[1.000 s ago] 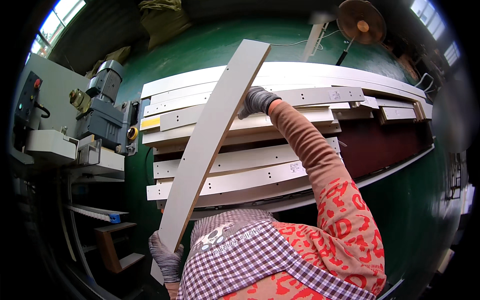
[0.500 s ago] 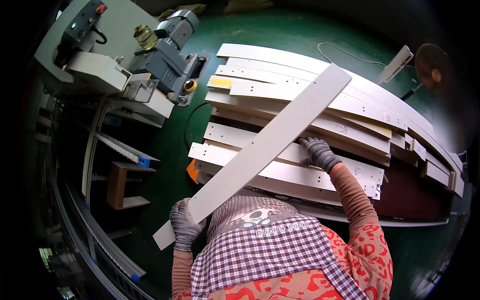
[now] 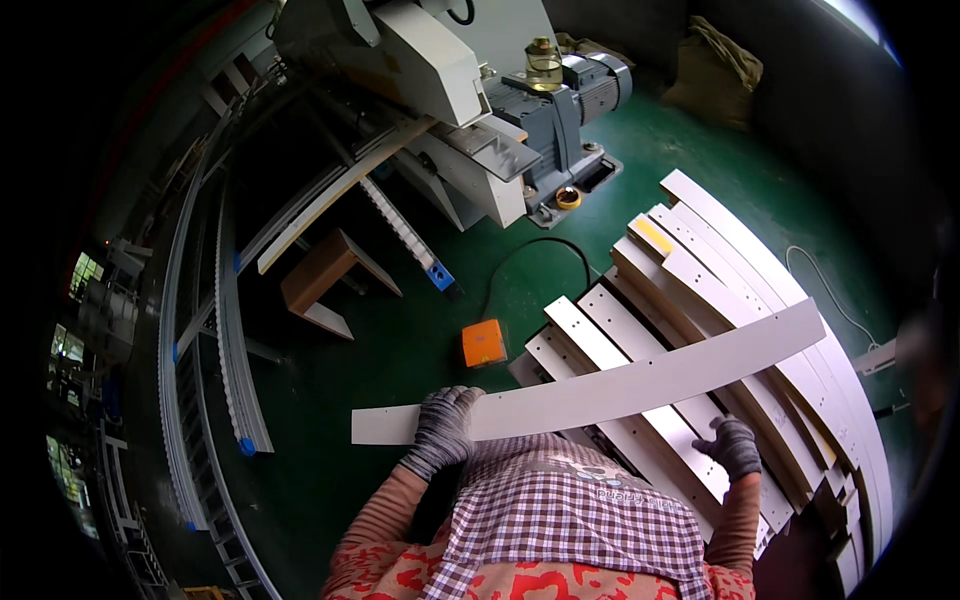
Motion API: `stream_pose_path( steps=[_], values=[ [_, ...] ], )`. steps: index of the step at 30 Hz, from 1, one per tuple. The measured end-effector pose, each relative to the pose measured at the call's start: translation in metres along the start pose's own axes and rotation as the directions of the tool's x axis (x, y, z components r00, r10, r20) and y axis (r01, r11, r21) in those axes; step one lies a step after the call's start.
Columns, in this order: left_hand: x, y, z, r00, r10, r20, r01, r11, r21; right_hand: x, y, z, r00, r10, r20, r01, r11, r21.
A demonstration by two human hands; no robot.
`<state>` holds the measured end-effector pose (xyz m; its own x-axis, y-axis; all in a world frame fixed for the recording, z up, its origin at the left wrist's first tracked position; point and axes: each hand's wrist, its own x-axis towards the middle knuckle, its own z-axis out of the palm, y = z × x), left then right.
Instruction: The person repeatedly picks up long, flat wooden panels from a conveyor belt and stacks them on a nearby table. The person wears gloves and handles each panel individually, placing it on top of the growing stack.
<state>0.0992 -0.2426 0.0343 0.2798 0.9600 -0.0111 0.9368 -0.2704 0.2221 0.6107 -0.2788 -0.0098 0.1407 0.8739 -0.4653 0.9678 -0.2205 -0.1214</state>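
A long, narrow white board (image 3: 610, 388) with a few small holes lies across in front of me. My left hand (image 3: 443, 430), in a grey striped glove, is closed around it near its left end. The board's far end reaches over a stack of white boards (image 3: 655, 348) on my right. My right hand (image 3: 732, 448), gloved alike, hovers at the stack just below the held board. Its fingers are apart and hold nothing; whether they touch the stack I cannot tell.
Ahead stands a machine with a grey motor (image 3: 598, 85) and a pale housing (image 3: 430, 70). Roller rails (image 3: 235, 340) run along the left. A brown panel piece (image 3: 325, 268) and an orange box (image 3: 484, 343) sit on the green floor. A sack (image 3: 712, 75) leans at the back wall.
My view has turned left toward the machine. The board in my left hand has swung from steeply slanted to nearly crosswise. My right hand's fingers have come off the stack's boards.
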Motion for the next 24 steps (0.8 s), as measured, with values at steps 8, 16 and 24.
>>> stream_pose_path(
  steps=[8,16,24],
  values=[
    [0.071,-0.064,-0.058,0.988,0.153,0.03,-0.154,0.987,0.043,-0.003,-0.257,-0.149,0.622,-0.721,-0.306,0.613,0.692,-0.382],
    [0.174,-0.203,-0.16,0.946,0.322,0.043,-0.316,0.943,-0.1,0.044,-0.358,-0.155,0.679,-0.675,-0.288,0.715,0.697,0.054],
    [0.367,-0.489,-0.182,0.849,-0.521,0.09,0.48,0.831,0.282,0.054,-0.418,-0.179,0.763,-0.598,-0.245,0.587,0.8,-0.123]
  ],
)
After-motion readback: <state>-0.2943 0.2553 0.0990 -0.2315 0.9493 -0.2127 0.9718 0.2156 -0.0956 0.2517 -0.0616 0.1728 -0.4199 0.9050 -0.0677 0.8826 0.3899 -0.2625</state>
